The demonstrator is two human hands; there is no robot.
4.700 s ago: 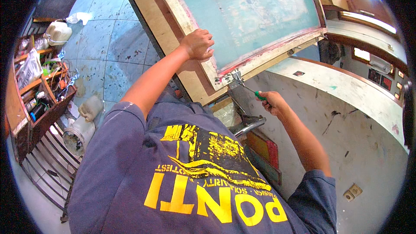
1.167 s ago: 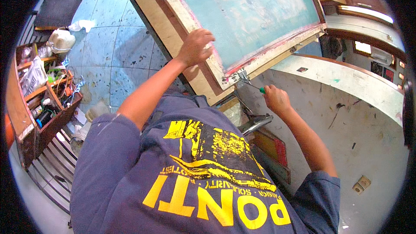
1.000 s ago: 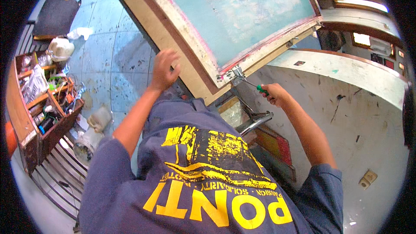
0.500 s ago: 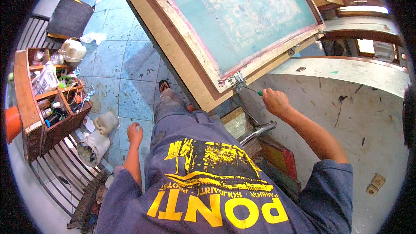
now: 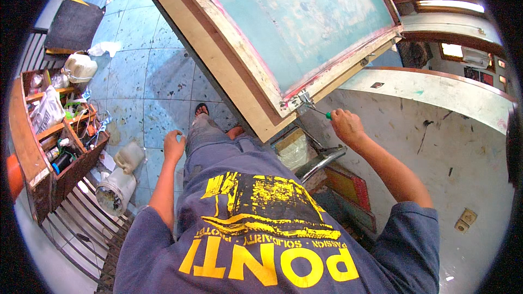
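Note:
My right hand [image 5: 348,127] is wrapped round the green handle of a screwdriver [image 5: 328,115]. Its thin shaft points left and up to a metal hinge clamp [image 5: 306,99] at the near corner of a silk-screen frame [image 5: 261,79]. The frame is wooden, with light blue mesh and pink stains along its inner edges. Beneath it lies a brown board [image 5: 218,57]. Whether the tip sits in a screw is too small to tell. My left hand [image 5: 174,145] hangs low by my left thigh, fingers loosely bent and apart, with nothing visible in it.
On the left, a wooden compartment box [image 5: 49,177] holds bottles, bags and cords. Beside it stand a stained white bucket [image 5: 116,190] and a plastic jug [image 5: 81,68]. A white wall [image 5: 403,158] rises at my right. Below the board's corner is a metal bar [image 5: 321,163].
My left hand has moved slightly right and up, nearer my thigh. The whole view has shifted a little; my right hand keeps the screwdriver at the clamp.

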